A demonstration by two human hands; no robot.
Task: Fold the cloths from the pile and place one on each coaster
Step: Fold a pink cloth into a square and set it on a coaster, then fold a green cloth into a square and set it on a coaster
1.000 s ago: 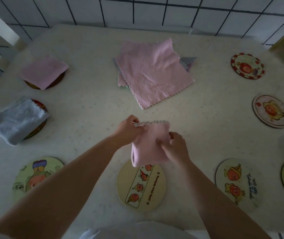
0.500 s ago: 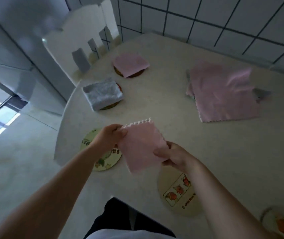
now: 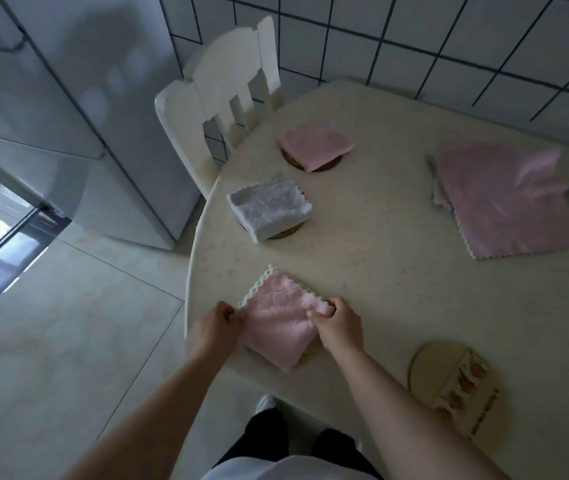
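A folded pink cloth [image 3: 278, 320] with a scalloped white edge lies at the table's near left edge, covering a coaster of which only a sliver shows at its near corner. My left hand [image 3: 214, 329] pinches its left corner and my right hand [image 3: 338, 325] pinches its right corner. A folded grey cloth [image 3: 269, 206] covers a coaster further back, and a folded pink cloth [image 3: 315, 144] covers another behind it. The pile of unfolded pink cloths [image 3: 504, 199] lies at the right. A bare coaster [image 3: 456, 386] with cartoon figures sits near my right forearm.
The cream table [image 3: 397, 271] ends just left of my hands, with floor below. A white chair [image 3: 227, 91] stands at the table's far left corner. A grey refrigerator [image 3: 68, 98] is on the left, and a tiled wall runs behind.
The view swung left. Both hands carried the folded pink cloth from mid-air down and to the left, and it now lies on the coaster at the table's left edge.
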